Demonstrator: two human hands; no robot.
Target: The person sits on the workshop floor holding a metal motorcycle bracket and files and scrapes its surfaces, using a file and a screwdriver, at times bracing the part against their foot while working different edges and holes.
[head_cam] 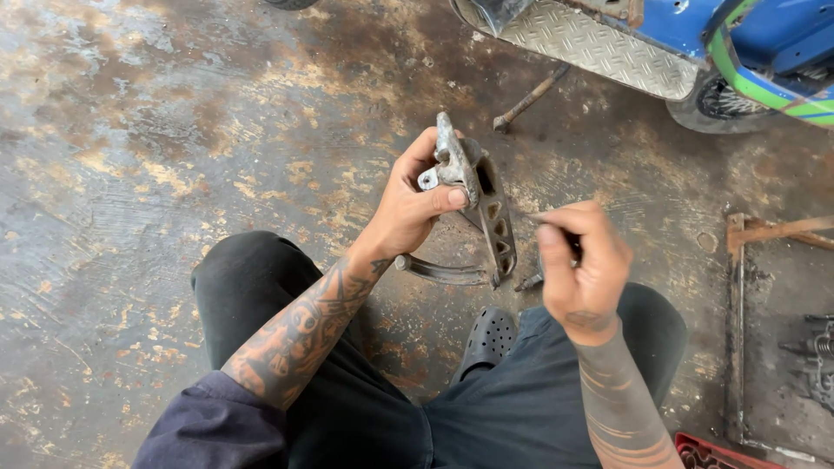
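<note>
Quick count: two hands, left [408, 208] and right [584, 260], one grey metal bracket [486, 204] at center, one hammer [530, 97] at 1 o'clock, one black clog [488, 339] at 6.

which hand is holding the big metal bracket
The left hand grips the grey metal bracket; the right hand holds only a thin tool.

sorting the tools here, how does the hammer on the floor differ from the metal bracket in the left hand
The hammer lies flat on the stained floor, untouched; the metal bracket is held up in the left hand. The hammer is a slim straight shaft with a small head; the bracket is broad, with cut-out openings. Both look worn and grimy.
</note>
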